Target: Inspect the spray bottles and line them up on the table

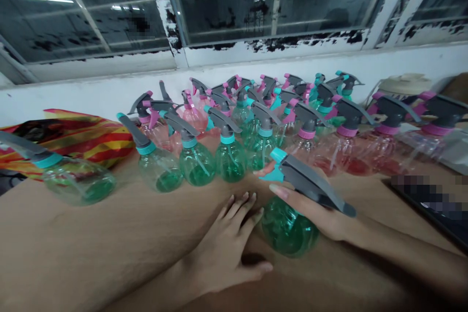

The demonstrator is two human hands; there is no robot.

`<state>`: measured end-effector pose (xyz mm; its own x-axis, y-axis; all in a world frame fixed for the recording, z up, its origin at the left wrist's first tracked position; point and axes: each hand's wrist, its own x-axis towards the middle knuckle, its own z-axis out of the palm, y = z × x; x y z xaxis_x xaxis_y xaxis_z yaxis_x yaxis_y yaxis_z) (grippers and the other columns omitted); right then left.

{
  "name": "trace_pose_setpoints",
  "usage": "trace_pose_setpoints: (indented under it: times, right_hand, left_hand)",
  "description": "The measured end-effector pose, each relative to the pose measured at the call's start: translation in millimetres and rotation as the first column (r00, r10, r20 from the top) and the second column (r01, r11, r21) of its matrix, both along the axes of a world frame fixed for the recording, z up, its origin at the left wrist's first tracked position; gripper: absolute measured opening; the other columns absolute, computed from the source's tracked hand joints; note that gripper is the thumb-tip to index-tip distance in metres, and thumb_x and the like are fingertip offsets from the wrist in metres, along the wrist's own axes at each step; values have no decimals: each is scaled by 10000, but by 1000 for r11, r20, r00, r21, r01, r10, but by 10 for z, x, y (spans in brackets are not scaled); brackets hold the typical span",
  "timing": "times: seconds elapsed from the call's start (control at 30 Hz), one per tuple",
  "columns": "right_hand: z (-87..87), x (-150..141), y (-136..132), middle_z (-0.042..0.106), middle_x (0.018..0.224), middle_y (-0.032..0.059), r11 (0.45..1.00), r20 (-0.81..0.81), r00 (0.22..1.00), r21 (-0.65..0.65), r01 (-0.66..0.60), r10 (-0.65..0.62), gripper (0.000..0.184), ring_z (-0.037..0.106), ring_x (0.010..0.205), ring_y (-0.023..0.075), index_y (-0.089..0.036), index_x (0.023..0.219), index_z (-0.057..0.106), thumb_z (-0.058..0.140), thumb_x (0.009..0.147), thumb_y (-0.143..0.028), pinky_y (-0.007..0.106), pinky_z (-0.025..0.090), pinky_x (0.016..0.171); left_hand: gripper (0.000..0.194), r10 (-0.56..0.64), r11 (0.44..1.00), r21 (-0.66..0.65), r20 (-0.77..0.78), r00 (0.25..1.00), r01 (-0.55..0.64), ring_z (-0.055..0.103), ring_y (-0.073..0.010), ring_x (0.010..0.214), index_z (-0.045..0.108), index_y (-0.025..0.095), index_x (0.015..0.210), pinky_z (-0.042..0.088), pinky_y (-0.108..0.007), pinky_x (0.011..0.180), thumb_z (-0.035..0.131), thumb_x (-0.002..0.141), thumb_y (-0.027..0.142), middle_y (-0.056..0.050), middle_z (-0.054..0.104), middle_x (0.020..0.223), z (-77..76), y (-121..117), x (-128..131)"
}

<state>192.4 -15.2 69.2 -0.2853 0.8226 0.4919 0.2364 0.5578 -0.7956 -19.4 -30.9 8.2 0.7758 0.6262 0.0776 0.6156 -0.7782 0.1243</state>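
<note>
My right hand (pixel 318 209) is wrapped around the neck of a green spray bottle (pixel 288 234) with a grey and turquoise trigger head. The bottle is at the front of the table, its nozzle pointing to the left. My left hand (pixel 230 243) lies palm down beside it, fingers spread, holding nothing. Behind my hands stand more green spray bottles, the closest being one with a turquoise collar (pixel 230 158). Another green spray bottle (pixel 78 180) is at the far left. Pink-collared spray bottles (pixel 347 148) fill the right side of the row.
A red and yellow striped bag (pixel 106 139) lies at the left. At the right edge rests a dark, flat phone-like device (pixel 431 209). A pale lidded container (pixel 404 85) sits at the back right by the wall, under windows with peeling paint (pixel 226 5).
</note>
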Motion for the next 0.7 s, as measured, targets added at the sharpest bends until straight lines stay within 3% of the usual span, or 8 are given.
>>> trace_pose_setpoints:
  times: [0.1,0.33,0.53,0.7]
  right_hand:
    - [37,-19,-4,662,881,4,1000,18,1000,23,16,-16,81,634,835,173,-251,892,609,601,831,-303,313,508,746]
    - [28,10,-25,632,741,-4,999,99,995,30,30,-32,135,602,685,150,-245,777,591,540,876,-322,290,483,636]
    - [-76,10,-32,662,881,-3,998,1,998,-1,58,-58,150,628,775,159,-271,987,622,577,856,-329,304,494,717]
    - [-76,2,-41,663,911,14,998,-6,999,-43,46,-47,239,623,724,158,-256,1073,609,585,850,-336,305,490,649]
  left_hand:
    - [808,7,1000,-3,-3,1000,-7,158,-328,1377,316,117,1415,187,-512,1088,504,821,633,-155,252,1491,6,-5,3]
    - [755,15,1000,-1,-22,1000,-15,162,-311,1380,332,116,1404,204,-500,1087,490,850,604,-153,251,1492,21,7,9]
    - [730,-8,999,43,-23,1000,9,164,-295,1381,302,106,1416,199,-484,1093,436,889,593,-143,263,1490,20,-8,3]
    - [706,-6,997,81,-7,1000,6,182,-294,1376,323,107,1406,203,-482,1092,428,897,586,-145,295,1476,-4,-2,-1]
